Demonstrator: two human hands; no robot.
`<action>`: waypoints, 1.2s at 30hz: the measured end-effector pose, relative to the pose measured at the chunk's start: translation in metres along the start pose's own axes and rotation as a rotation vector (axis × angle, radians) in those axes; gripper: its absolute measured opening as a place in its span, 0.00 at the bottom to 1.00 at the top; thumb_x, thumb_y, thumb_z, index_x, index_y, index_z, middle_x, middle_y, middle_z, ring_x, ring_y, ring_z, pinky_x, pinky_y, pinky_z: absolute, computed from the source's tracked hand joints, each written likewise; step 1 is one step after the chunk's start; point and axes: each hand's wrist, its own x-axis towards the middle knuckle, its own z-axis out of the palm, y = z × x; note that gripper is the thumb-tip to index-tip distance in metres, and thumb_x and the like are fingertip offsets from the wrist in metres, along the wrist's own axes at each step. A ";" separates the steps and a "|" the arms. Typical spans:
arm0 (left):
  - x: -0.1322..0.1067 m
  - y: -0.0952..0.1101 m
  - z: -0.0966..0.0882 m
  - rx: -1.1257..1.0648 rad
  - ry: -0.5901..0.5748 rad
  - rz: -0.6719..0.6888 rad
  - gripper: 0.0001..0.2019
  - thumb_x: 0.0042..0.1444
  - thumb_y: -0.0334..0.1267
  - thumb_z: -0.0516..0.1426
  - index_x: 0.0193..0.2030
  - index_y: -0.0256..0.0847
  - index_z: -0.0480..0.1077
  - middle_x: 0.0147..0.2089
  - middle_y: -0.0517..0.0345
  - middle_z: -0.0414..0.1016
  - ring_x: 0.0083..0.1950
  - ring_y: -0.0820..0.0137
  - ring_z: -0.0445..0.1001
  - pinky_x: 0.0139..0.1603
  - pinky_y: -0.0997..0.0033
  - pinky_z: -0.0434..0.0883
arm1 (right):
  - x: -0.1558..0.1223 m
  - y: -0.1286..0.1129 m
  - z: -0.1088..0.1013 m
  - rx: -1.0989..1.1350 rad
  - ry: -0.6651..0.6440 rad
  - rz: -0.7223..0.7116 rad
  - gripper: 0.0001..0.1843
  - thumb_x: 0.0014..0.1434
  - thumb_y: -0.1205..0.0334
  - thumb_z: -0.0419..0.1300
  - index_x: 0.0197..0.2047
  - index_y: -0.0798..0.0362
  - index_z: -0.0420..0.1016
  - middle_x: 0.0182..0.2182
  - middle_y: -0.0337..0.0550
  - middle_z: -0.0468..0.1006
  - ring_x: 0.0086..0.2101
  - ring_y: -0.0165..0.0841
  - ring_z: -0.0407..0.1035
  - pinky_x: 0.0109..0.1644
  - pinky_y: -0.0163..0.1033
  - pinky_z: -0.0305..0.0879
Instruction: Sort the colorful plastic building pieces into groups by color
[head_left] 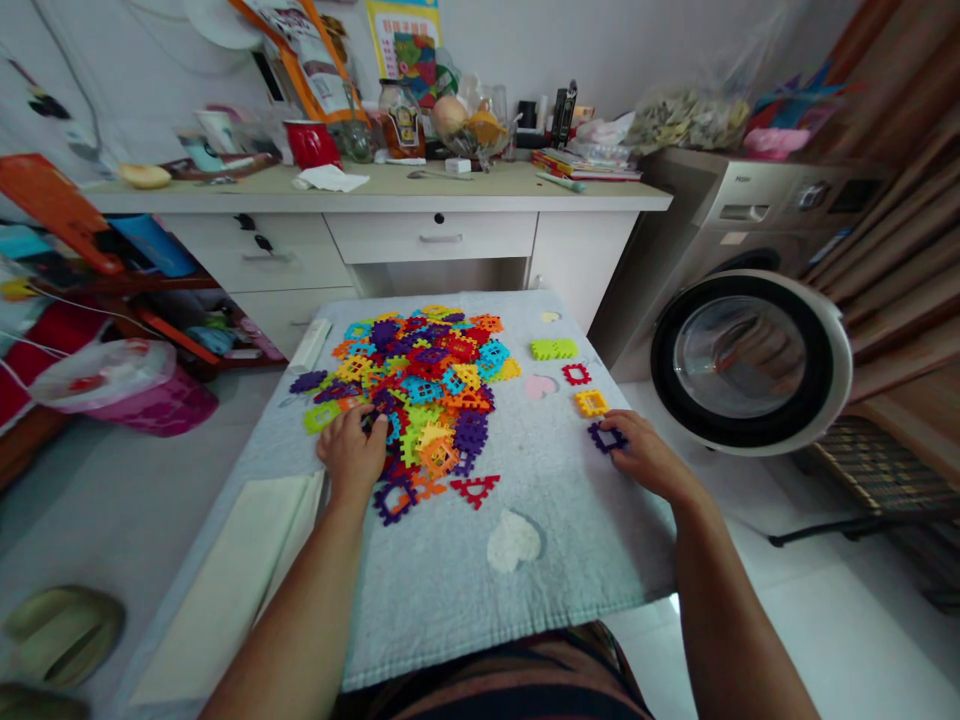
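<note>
A heap of colourful plastic interlocking pieces (427,380) covers the left and middle of the cloth-covered table (555,500). My left hand (352,445) rests at the heap's near left edge, fingers curled among the pieces; what they grip, if anything, is hidden. On the right, my right hand (637,450) pinches the edge of a purple square frame piece (607,437) at the table surface. Just beyond it lie a yellow frame piece (591,403), a red frame piece (577,374) and a green block of pieces (553,349), in a loose column. A red triangular piece (475,490) lies apart, near the heap.
A white desk (442,190) with jars, a red mug (312,145) and books stands behind the table. To the right is a washing machine with its round door (750,360) open. A pink bin (142,390) stands at left; a folded pale cloth (232,580) lies along the table's left side.
</note>
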 end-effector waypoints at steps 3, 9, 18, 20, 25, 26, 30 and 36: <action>0.000 0.000 0.000 0.001 -0.004 -0.002 0.22 0.63 0.49 0.51 0.57 0.42 0.73 0.59 0.44 0.73 0.64 0.51 0.66 0.67 0.48 0.58 | -0.002 0.002 0.002 0.006 0.021 0.014 0.26 0.47 0.71 0.55 0.50 0.50 0.76 0.57 0.51 0.75 0.58 0.45 0.68 0.67 0.56 0.59; -0.001 0.001 -0.001 -0.001 -0.011 -0.016 0.22 0.63 0.49 0.51 0.57 0.42 0.73 0.60 0.44 0.72 0.64 0.50 0.65 0.67 0.47 0.57 | -0.003 0.004 0.005 0.022 0.035 0.018 0.23 0.48 0.71 0.56 0.48 0.50 0.75 0.56 0.52 0.74 0.57 0.45 0.68 0.66 0.53 0.61; 0.000 0.000 0.001 0.007 -0.008 -0.014 0.21 0.63 0.48 0.52 0.57 0.42 0.73 0.59 0.44 0.73 0.64 0.51 0.65 0.67 0.47 0.58 | -0.010 -0.008 -0.006 0.109 0.115 0.074 0.17 0.54 0.63 0.59 0.48 0.50 0.74 0.58 0.53 0.69 0.56 0.45 0.69 0.56 0.52 0.71; 0.001 0.000 0.002 0.006 -0.001 -0.011 0.21 0.63 0.48 0.52 0.57 0.42 0.73 0.59 0.43 0.73 0.64 0.51 0.66 0.67 0.47 0.58 | -0.007 -0.020 -0.008 0.140 0.174 0.056 0.14 0.56 0.61 0.59 0.47 0.50 0.74 0.55 0.53 0.70 0.53 0.44 0.70 0.50 0.49 0.74; 0.001 0.000 0.001 -0.005 0.001 -0.016 0.21 0.63 0.48 0.52 0.57 0.42 0.73 0.59 0.44 0.73 0.63 0.51 0.66 0.67 0.47 0.58 | 0.030 -0.072 -0.002 0.211 0.215 -0.030 0.10 0.58 0.64 0.58 0.44 0.50 0.72 0.46 0.48 0.76 0.43 0.38 0.73 0.43 0.43 0.73; 0.001 0.001 0.001 -0.008 0.000 -0.016 0.21 0.63 0.48 0.52 0.57 0.42 0.73 0.59 0.44 0.73 0.64 0.51 0.66 0.67 0.47 0.58 | 0.040 -0.084 0.001 0.202 0.208 -0.031 0.09 0.58 0.65 0.58 0.43 0.51 0.72 0.44 0.47 0.76 0.41 0.37 0.73 0.41 0.42 0.72; 0.000 0.003 -0.001 -0.015 -0.003 -0.025 0.20 0.62 0.48 0.52 0.56 0.43 0.74 0.59 0.45 0.73 0.64 0.51 0.66 0.67 0.47 0.57 | 0.078 -0.123 0.024 0.167 0.166 -0.050 0.08 0.58 0.69 0.56 0.42 0.52 0.72 0.38 0.44 0.78 0.36 0.35 0.73 0.43 0.41 0.68; 0.000 0.002 0.000 -0.017 0.013 -0.011 0.19 0.63 0.47 0.53 0.56 0.43 0.73 0.58 0.45 0.73 0.63 0.52 0.66 0.66 0.47 0.58 | 0.090 -0.142 0.079 0.134 0.090 -0.231 0.07 0.62 0.63 0.60 0.43 0.54 0.75 0.42 0.50 0.77 0.44 0.41 0.69 0.52 0.47 0.66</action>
